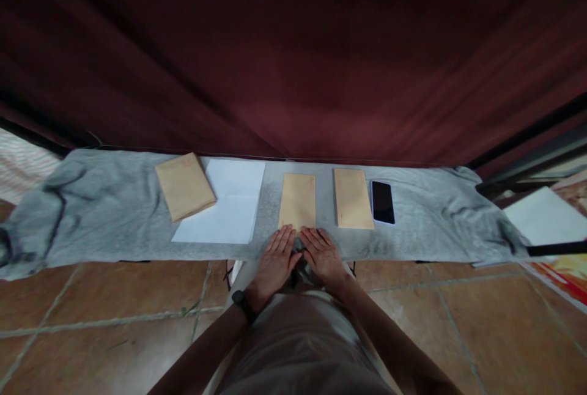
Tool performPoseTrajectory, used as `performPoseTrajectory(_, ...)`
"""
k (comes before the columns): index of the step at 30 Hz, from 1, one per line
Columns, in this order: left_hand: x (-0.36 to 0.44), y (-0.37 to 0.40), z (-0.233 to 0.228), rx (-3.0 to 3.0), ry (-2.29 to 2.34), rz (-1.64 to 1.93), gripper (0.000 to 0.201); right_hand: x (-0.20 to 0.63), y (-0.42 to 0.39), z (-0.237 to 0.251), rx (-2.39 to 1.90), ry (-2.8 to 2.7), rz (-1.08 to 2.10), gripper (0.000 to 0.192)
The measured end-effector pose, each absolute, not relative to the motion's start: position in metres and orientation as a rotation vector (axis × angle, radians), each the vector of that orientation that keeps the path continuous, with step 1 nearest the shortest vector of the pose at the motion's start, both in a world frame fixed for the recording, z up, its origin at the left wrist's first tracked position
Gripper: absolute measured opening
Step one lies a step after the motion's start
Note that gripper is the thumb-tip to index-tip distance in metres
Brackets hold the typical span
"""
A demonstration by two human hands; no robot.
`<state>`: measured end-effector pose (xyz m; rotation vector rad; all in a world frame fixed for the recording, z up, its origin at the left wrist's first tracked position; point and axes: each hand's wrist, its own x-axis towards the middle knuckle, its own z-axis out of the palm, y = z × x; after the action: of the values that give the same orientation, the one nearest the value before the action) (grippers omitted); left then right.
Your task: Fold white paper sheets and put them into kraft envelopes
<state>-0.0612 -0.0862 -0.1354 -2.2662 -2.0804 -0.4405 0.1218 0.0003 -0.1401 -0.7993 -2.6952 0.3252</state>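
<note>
Both hands laid flat at the near end of a brown envelope on a grey cloth.

The left hand (275,260) and right hand (323,255) are seen released, palms down, fingers extended and grasping nothing, their fingertips touching the near edge of the middle envelope (298,200). A second envelope (352,197) is noted just beside it to the right, with a dark phone (382,202) next to that. To the left, a white sheet (229,208) is partly overlapped by a tilted third envelope (184,186). Nothing is seen to obstruct the hands. All items are laid on a wrinkled, felt-like grey cloth (101,211) over a low surface. Terracotta floor tiles (114,297) are seen below and a dark red curtain (293,59) behind. A black wristband (242,303) is worn on the left wrist.
</note>
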Motion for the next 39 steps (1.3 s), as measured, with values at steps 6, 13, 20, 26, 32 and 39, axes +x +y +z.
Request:
performPoseTrajectory(6, -0.052, -0.071, -0.128, -2.373, -2.027, -0.427, 0.068, 0.124, -0.003, -0.144, -0.832, -2.69, 0.31, 0.054)
performPoseTrajectory(13, -0.044, -0.075, -0.131, -2.359, -2.052, -0.393, 0.076, 0.132, -0.011, -0.146, -0.91, -2.652, 0.27, 0.057)
performPoseTrajectory(20, -0.049, -0.079, -0.133, -2.32, -2.1, -0.414, 0.079, 0.133, -0.014, -0.146, -0.99, -2.597, 0.306, 0.049)
performPoseTrajectory(26, -0.054, -0.084, -0.135, -2.302, -2.115, -0.383, 0.079, 0.138, -0.015, -0.143, -1.019, -2.582, 0.327, 0.048)
performPoseTrajectory(32, -0.062, -0.088, -0.136, -2.243, -2.159, -0.393, 0.079, 0.143, -0.017, -0.14, -1.034, -2.574, 0.348, 0.052)
performPoseTrajectory(39, -0.067, -0.092, -0.138, -2.202, -2.212, -0.374, 0.081, 0.138, -0.014, -0.137, -1.0, -2.556, 0.389, 0.054)
